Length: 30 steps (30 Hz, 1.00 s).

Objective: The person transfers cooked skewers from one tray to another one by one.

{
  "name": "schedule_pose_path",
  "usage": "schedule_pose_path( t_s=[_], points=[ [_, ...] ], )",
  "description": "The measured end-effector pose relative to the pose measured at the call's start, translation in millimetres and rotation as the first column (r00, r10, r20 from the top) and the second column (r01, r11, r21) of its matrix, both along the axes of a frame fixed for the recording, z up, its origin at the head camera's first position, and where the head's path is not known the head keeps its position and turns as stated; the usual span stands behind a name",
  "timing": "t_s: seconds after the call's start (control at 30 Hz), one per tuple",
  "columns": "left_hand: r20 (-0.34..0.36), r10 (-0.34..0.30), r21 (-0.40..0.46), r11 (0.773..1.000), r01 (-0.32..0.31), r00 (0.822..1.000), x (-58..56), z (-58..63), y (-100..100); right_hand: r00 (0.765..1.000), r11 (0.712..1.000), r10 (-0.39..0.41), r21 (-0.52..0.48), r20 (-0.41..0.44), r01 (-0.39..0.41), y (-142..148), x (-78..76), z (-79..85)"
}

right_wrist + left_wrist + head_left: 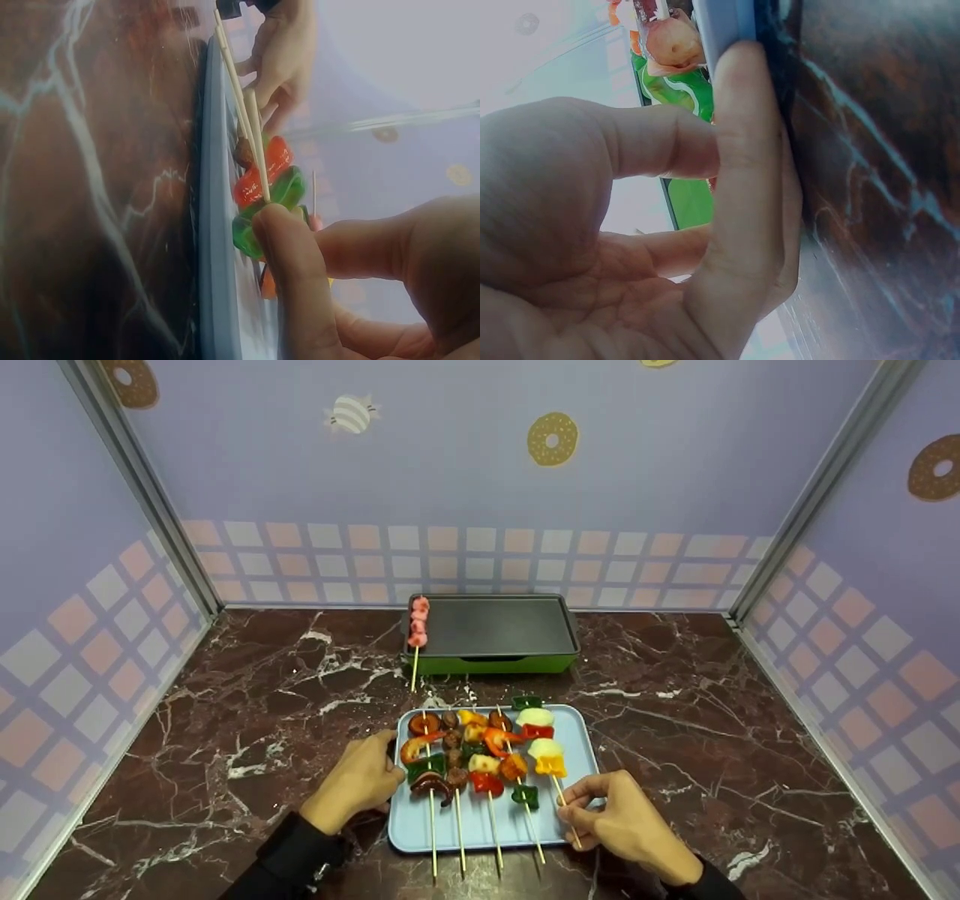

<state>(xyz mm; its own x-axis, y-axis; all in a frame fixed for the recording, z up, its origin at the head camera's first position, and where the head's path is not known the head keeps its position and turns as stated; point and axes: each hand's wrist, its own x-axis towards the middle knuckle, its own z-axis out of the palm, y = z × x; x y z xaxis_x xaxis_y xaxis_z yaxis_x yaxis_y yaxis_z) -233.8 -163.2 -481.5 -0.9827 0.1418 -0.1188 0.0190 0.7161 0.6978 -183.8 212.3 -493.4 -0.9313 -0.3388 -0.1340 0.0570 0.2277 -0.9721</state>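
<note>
A light blue tray (576,750) lies on the counter with several skewers of vegetable and meat pieces side by side, their sticks pointing toward me. My left hand (358,774) grips the tray's left edge; in the left wrist view a finger (742,150) runs along the rim. At the right side, my right hand (619,817) pinches the stick of the rightmost skewer (550,763), which carries white, red and yellow pieces. The right wrist view shows the thumb (289,262) close to a green pepper piece (289,187) and the other sticks.
Behind the tray stands a green grill (495,664) with a dark flat plate (495,626). A skewer of pink pieces (418,624) lies on its left end, stick overhanging the front. Purple patterned panels (450,480) enclose the dark marble counter (247,720) at the back and both sides.
</note>
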Motion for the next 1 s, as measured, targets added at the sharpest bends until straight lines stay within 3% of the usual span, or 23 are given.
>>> schedule_pose_path(
  t_s=[0.2, 0.5, 1.0],
  points=[
    [-0.019, -0.001, -0.03, 1.0, 0.0, 1.0, -1.2, -0.3, -0.5, 1.0, 1.0, 0.019, 0.009, 0.004, -0.019, 0.3, 2.5, 1.4],
    [0.022, 0.015, 0.02, 1.0, -0.016, 1.0, 0.2, 0.2, -1.6, 1.0, 1.0, 0.03, 0.003, 0.006, -0.03, -0.8, 5.5, 2.0],
    [0.035, 0.02, 0.019, 1.0, -0.021, 0.999, 1.3, 2.2, 0.6, 0.995, 0.998, 0.065, 0.0, 0.072, -0.065, -2.3, 10.4, -0.7]
  ],
)
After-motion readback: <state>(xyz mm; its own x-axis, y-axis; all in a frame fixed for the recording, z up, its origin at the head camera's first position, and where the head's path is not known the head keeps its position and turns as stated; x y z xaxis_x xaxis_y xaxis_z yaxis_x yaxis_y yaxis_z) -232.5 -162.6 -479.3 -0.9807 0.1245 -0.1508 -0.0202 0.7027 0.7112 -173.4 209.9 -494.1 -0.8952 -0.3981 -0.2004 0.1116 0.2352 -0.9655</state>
